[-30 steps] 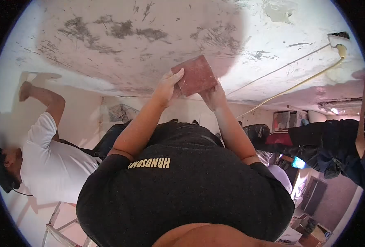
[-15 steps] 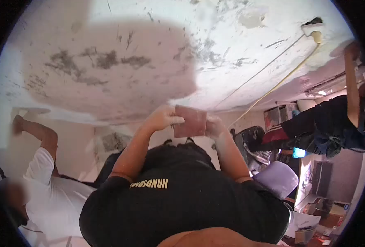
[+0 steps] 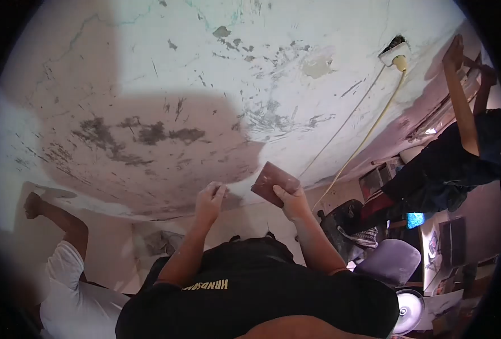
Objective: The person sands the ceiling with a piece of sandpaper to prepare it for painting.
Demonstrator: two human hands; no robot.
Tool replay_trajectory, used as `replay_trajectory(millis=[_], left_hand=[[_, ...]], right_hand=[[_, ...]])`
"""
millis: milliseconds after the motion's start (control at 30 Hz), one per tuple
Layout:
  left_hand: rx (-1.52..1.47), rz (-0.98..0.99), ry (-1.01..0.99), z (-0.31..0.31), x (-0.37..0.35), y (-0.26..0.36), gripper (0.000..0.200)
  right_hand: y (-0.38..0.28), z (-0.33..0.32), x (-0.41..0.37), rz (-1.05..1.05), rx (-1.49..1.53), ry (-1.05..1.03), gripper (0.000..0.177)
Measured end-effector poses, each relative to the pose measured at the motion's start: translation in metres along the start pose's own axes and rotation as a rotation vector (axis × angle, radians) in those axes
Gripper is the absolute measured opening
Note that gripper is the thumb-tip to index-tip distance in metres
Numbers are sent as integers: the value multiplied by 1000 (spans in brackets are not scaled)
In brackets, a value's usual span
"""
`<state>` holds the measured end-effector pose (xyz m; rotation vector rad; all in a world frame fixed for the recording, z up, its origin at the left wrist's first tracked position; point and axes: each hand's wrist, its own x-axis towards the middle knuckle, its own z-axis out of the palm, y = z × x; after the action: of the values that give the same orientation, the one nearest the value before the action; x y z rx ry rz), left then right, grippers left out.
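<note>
Below the wall [image 3: 171,62], the right hand [image 3: 295,203] grips a red sheet [image 3: 273,179], longer side slanting down-right; the left hand [image 3: 209,202] curls its fingers.

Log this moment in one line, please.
right hand: grips reddish-brown sheet | left hand: apart from sheet, no item visible | wall: dark patches | yellow plug: at white outlet

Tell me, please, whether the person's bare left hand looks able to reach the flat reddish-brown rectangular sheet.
Probably yes: the left hand is near the sheet, with nothing visible between them; the right hand grips it on the right, leaving its left edge uncovered.
</note>
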<state>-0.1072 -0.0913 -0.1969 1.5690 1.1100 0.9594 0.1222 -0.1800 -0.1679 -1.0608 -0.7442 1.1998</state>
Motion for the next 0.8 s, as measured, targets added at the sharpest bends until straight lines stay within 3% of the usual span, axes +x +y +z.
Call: replay_trajectory(millis=[67, 133, 200, 333, 467, 533, 667, 733, 800], left_hand=[[69, -6, -18, -23, -6, -7, 18], [-130, -122, -13, -40, -14, -14, 19], [-128, -110, -15, -53, -22, -32, 18], [-197, -200, 24, -50, -41, -38, 18], [-229, -152, 11, -45, -39, -27, 18], [-260, -64, 13, -44, -32, -15, 16], [-65, 134, 30, -67, -11, 23, 15], [86, 310, 140, -78, 2, 44, 15], [353, 517, 307, -89, 18, 62, 15]], right_hand=[[-8, -6, 3, -28, -4, 31, 34], [-27, -4, 8, -166, -108, 71, 27], [-48, 7, 7, -231, -45, 132, 28], [-76, 7, 14, -355, 44, 152, 31], [-104, 6, 22, -457, -20, 167, 31], [-125, 5, 26, -559, -318, 353, 35], [-211, 37, 39, -1154, -592, 325, 44], [-255, 52, 52, -1391, -1004, 506, 49], [-297, 62, 80, -1635, -1061, 510, 44]])
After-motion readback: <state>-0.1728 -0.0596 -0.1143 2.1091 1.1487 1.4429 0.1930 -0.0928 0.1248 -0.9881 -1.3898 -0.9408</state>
